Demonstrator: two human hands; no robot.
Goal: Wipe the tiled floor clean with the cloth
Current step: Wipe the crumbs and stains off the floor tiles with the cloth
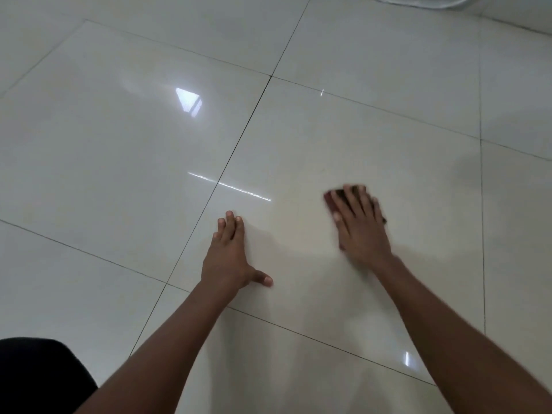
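Glossy pale tiled floor (119, 130) across nearly the whole frame, in big square tiles with thin dark grout lines running on the diagonal. Four tiles meeting at a crossing (271, 76) in the upper middle. Bright reflections on the glaze: a window-like patch (188, 101) upper left of centre, a thin streak of light (230, 186) near the middle, a small glint (406, 358) lower right. Soft grey shadows around both arms. Curved white edge of some object (418, 1) at the top right, too cropped to identify. Dark rounded shape (38, 375) in the lower left corner, probably clothing, not clear.

Left hand (230, 258) flat on the floor at lower centre, fingers together and straight, thumb spread out to the side, nothing held. Right hand (360, 225) right of centre, blurred, fingers spread wide and pressed down on the cloth (332, 199). Cloth dark reddish, small, lying on the tile under the palm and fingers, only its upper left edge and a bit on the right side visible.
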